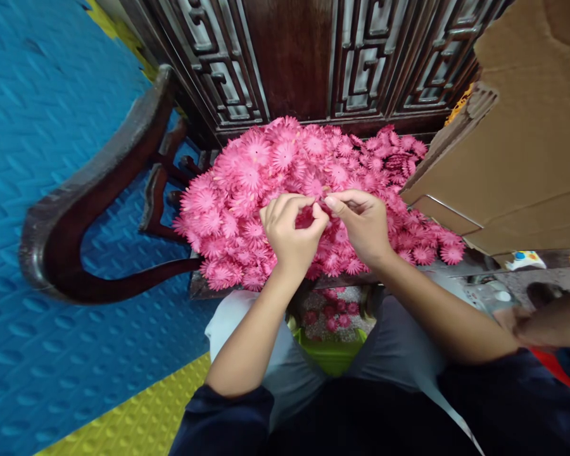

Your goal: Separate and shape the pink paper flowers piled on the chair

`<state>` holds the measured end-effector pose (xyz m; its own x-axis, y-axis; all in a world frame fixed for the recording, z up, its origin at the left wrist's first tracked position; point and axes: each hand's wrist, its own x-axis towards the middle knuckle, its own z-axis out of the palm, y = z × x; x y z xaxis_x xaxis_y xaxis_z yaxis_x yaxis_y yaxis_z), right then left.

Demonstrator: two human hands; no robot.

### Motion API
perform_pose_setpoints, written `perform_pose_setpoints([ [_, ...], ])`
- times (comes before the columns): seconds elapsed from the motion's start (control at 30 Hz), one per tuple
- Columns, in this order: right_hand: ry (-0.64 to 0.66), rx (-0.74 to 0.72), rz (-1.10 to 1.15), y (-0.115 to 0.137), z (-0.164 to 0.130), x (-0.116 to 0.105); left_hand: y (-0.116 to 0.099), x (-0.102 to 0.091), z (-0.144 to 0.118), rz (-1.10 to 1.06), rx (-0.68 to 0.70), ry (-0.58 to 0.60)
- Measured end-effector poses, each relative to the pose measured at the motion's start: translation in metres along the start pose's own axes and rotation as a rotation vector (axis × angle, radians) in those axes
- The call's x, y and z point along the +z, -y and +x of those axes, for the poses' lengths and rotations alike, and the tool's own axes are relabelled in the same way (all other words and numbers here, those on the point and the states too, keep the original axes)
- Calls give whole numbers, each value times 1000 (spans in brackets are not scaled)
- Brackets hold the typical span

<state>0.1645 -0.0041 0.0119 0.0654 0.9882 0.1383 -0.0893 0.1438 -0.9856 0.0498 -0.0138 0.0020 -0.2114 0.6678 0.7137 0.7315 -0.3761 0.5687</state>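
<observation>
Pink flowers: a heap (pixel 256 174) of many thin-petalled, star-shaped heads, spread over a dark wooden seat (pixel 351 279); the petals look narrow, pointed and layered.
Flower at the fingertips: one round pink head (pixel 314 184), small and dark at its centre, just beyond the fingertips and in front of the heap.
Left hand: the left hand (pixel 291 235) curls, thumb and forefinger bent into a ring with their tips close together; whether they clamp a stem cannot be told.
Right hand: the right hand (pixel 365 227) meets it with thumb and forefinger nearly together; what lies between them is too small to tell.
Woodwork: glossy, dark, with a swooping curved armrest (pixel 52 247) and angular fretwork (pixel 370 63) behind the heap.
Cardboard: a large brown sheet (pixel 527 139) with a ragged corrugated edge, at the right.
Mats: blue, embossed matting (pixel 19 171) with a yellow strip (pixel 137 405).
Below: a green plastic object (pixel 330 354) between the knees, more pink flowers (pixel 332 315) beyond it.
Far right: another person's forearm (pixel 560 320).
</observation>
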Motion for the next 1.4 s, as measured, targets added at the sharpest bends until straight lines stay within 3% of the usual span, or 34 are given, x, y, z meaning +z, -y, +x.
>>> perform_pose_setpoints([
  [0.4, 14, 84, 94, -5, 3, 0, 2, 1, 6, -397, -233, 61],
  [0.67, 1, -58, -90, 4, 1, -1, 8, 0, 10, -511, -331, 165],
  [0.9, -32, -120, -140, 4, 2, -5, 8, -2, 10, -471, -246, 215],
  [1.17, -63, -82, -88, -4, 6, -10, 3, -5, 12, -332, -144, 247],
  [1.4, 26, 1, 0, -4, 6, -6, 4, -2, 8, -253, -84, 143],
])
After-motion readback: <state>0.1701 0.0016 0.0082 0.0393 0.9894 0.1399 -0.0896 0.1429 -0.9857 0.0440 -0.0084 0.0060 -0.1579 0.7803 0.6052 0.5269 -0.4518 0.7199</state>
